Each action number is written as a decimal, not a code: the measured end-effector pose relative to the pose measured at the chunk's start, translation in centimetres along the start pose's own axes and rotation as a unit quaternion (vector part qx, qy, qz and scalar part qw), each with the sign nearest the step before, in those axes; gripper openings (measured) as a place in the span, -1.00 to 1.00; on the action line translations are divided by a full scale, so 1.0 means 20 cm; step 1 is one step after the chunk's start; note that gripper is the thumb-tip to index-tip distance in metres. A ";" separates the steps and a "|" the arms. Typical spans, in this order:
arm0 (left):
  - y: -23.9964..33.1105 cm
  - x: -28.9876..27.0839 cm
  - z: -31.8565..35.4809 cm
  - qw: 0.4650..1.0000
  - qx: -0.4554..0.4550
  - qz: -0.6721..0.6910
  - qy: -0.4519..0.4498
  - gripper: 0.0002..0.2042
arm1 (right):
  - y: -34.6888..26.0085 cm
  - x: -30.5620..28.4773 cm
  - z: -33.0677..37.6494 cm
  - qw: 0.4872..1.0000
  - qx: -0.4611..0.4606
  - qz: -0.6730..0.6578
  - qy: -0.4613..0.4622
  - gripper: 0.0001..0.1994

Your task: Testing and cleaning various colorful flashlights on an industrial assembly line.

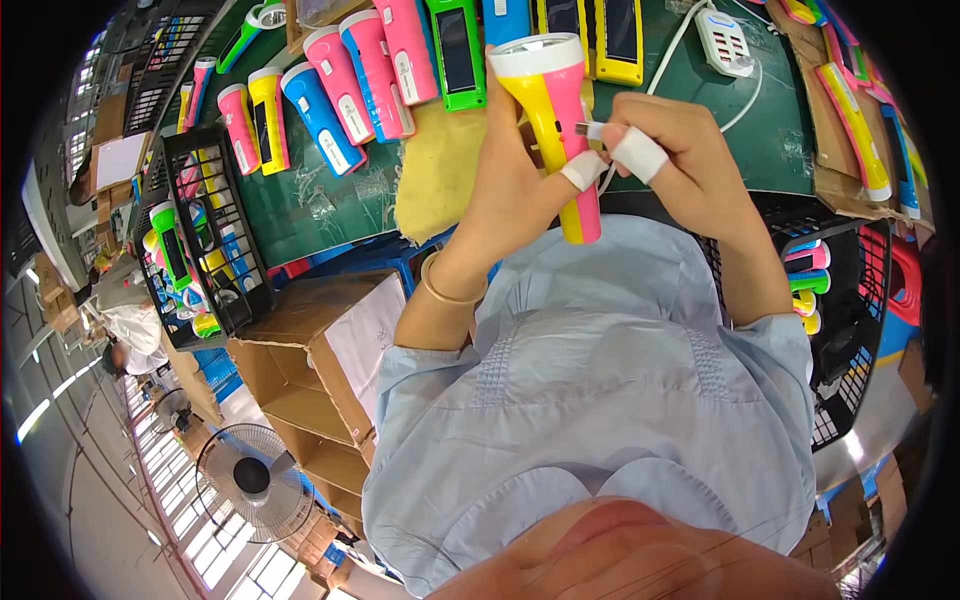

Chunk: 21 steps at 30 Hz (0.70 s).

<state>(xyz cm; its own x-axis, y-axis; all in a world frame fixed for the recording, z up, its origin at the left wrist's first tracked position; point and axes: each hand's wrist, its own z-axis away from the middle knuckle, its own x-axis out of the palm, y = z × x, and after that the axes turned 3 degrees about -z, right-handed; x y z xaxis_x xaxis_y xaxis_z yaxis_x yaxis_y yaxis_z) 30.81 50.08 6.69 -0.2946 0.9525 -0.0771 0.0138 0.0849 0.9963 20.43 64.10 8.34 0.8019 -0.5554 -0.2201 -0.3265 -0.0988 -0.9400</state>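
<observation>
Green worktop point(330, 200) fills the upper part of the view, with a row of plastic flashlights point(345, 85) in pink, blue, yellow and green lying on it, and a yellow cloth pad point(440, 170) just below them. Open cardboard boxes point(300, 380) stand lower left, above a floor fan point(250, 478). A black wire basket point(205, 230) on the left holds more flashlights, and another black basket point(850, 330) sits at the right. A white power strip point(725, 42) lies at the top right. Held up over the table edge, the yellow-and-pink flashlight point(562, 125) stands lens upward, clasped around its body by the left hand point(510, 180). The right hand point(685, 165), with white tape on two fingers, pinches a small white plug point(592, 130) against the flashlight's side.
</observation>
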 end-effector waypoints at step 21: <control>-0.04 0.09 -0.04 0.949 0.071 -0.268 0.148 -0.30 | -0.01 0.10 -0.02 0.959 0.015 0.266 0.095 -0.88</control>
<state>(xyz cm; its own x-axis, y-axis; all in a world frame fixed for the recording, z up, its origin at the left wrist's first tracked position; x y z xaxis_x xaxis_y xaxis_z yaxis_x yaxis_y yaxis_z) 29.44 51.55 5.73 -0.5515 0.6384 -0.5369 -0.0923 0.5929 0.7999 21.91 62.58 8.15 0.4192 -0.6617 -0.6216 -0.6477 0.2618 -0.7155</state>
